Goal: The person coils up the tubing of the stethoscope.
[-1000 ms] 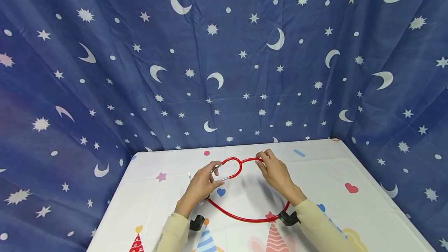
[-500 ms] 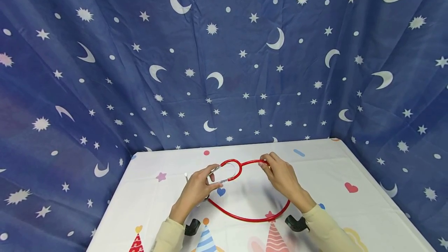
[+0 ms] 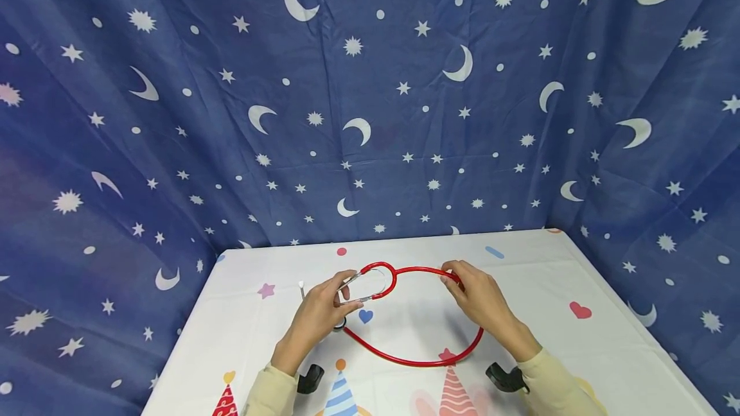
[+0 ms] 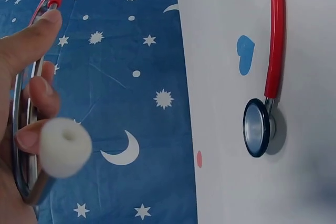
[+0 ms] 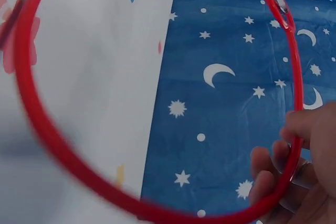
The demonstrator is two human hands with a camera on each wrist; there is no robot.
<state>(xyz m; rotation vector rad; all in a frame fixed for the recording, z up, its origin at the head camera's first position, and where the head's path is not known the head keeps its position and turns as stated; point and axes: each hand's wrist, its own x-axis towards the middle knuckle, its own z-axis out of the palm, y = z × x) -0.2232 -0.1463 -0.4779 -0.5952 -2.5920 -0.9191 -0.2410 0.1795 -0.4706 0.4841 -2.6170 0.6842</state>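
A stethoscope with red tubing (image 3: 399, 361) is held between both hands above the table. My left hand (image 3: 317, 308) grips its metal ear tubes, thumb and fingers around them; a white eartip (image 4: 65, 147) sticks out past the fingers in the left wrist view. My right hand (image 3: 482, 297) pinches the red tube to the right of the Y-joint, and the tube curves down from there in a wide loop. The round chest piece (image 4: 256, 127), black-rimmed, lies by the white tabletop, close below the left hand. In the right wrist view, fingers (image 5: 265, 184) curl around the tube.
The table wears a white cloth (image 3: 520, 275) printed with hearts, stars and party hats. A blue curtain (image 3: 370, 114) with moons and stars hangs behind it and along both sides. A black wrist-camera mount (image 3: 505, 377) juts from the right sleeve.
My right hand has slid rightward and slightly down along the red tube, away from the Y-joint. The left hand has shifted a little left and down, still gripping the ear tubes.
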